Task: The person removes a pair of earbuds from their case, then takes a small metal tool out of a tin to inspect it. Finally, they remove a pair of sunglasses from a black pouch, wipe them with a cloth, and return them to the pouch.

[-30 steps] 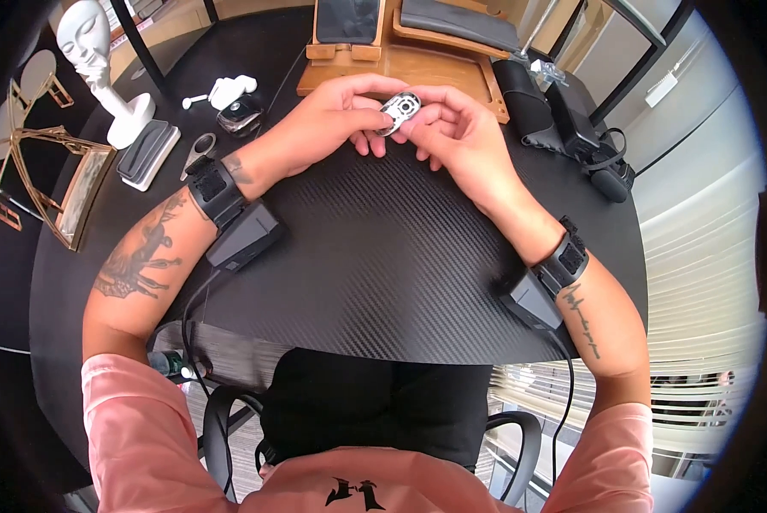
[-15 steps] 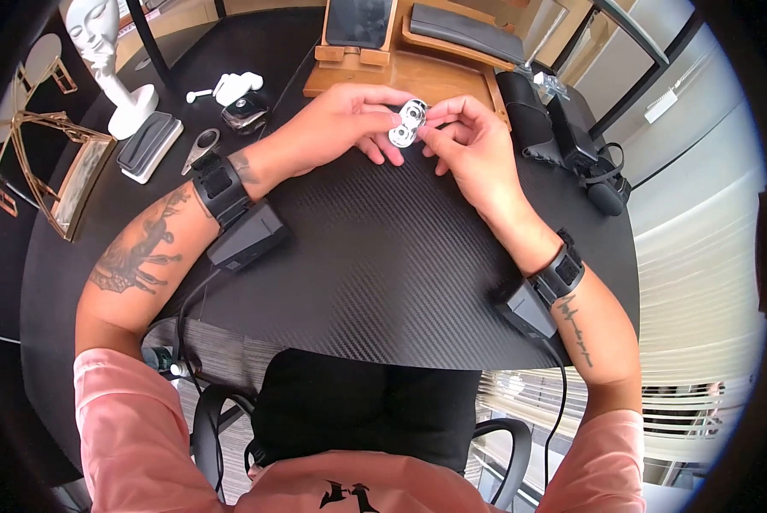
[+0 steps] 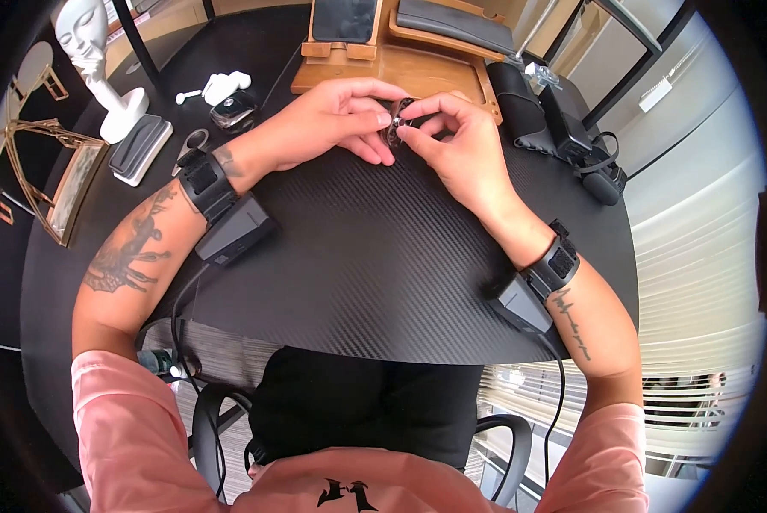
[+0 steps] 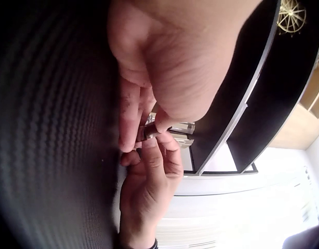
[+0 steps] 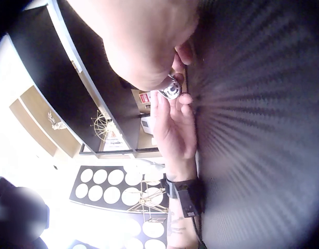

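Note:
A small shiny silver piece (image 3: pixel 397 121), oval with two round discs, is held up over the black desk (image 3: pixel 358 256) between both hands. The left hand (image 3: pixel 349 124) pinches it with thumb and forefinger, its other fingers spread below. From the other side, the right hand (image 3: pixel 464 145) pinches it between thumb and forefinger. Seen from the head, the piece stands nearly edge-on and looks dark. The right wrist view shows its bright chrome face (image 5: pixel 173 89), partly covered by fingers. In the left wrist view its dark edge (image 4: pixel 149 132) lies between the fingertips of both hands.
Behind the hands stands a wooden organizer (image 3: pixel 409 64) with a phone (image 3: pixel 345 19). To the left are a white face statuette (image 3: pixel 120 111), white earbud-shaped items (image 3: pixel 221 85), a dark glossy object (image 3: pixel 233 111) and a gold-framed ornament (image 3: pixel 80 188). A black case (image 3: pixel 520 107) lies right.
The silver piece has turned from showing its face to nearly edge-on. The right hand has come in closer and its fingertips now pinch the piece; the left hand keeps its hold.

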Motion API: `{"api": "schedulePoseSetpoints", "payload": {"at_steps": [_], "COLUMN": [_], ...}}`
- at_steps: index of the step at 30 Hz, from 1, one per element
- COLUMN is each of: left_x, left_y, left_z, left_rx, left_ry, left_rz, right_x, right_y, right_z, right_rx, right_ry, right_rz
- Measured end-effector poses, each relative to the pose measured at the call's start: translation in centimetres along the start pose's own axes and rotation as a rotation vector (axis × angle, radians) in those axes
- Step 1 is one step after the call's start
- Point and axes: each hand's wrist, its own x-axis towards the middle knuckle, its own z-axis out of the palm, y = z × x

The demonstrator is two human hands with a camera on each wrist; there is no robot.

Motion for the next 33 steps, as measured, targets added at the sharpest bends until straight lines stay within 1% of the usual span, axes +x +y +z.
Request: {"api": "schedulePoseSetpoints", "payload": {"at_steps": [4, 6, 10, 12, 19, 21, 28, 33], "left_x": [0.00, 0.01, -0.06, -0.02, -0.06, -0.06, 0.07, -0.04], "left_y": [0.13, 0.13, 0.26, 0.27, 0.20, 0.21, 0.16, 0.24], "left_z": [0.01, -0.01, 0.01, 0.10, -0.06, 0.05, -0.09, -0.12], "left_rx": [0.020, 0.019, 0.016, 0.019, 0.006, 0.008, -0.005, -0.011], "left_ry": [-0.027, -0.024, -0.037, -0.039, -0.044, -0.047, -0.047, -0.030], "left_rz": [-0.025, -0.030, -0.025, -0.035, -0.028, -0.028, -0.040, -0.036], "right_x": [-0.16, -0.11, -0.11, -0.13, -0.18, -0.22, -0.21, -0.13], "right_y": [-0.09, -0.28, -0.17, -0.34, -0.65, -0.81, -0.73, -0.60], "right_z": [-0.01, -0.05, -0.04, -0.07, -0.04, -0.06, 0.00, 0.03], "right_rx": [-0.043, -0.089, -0.085, -0.121, -0.136, -0.142, -0.138, -0.134], "right_ry": [0.022, 0.024, 0.023, 0.038, 0.033, 0.041, 0.049, 0.034], "right_rz": [-0.034, -0.092, -0.085, -0.146, -0.112, -0.135, -0.111, -0.136]}}
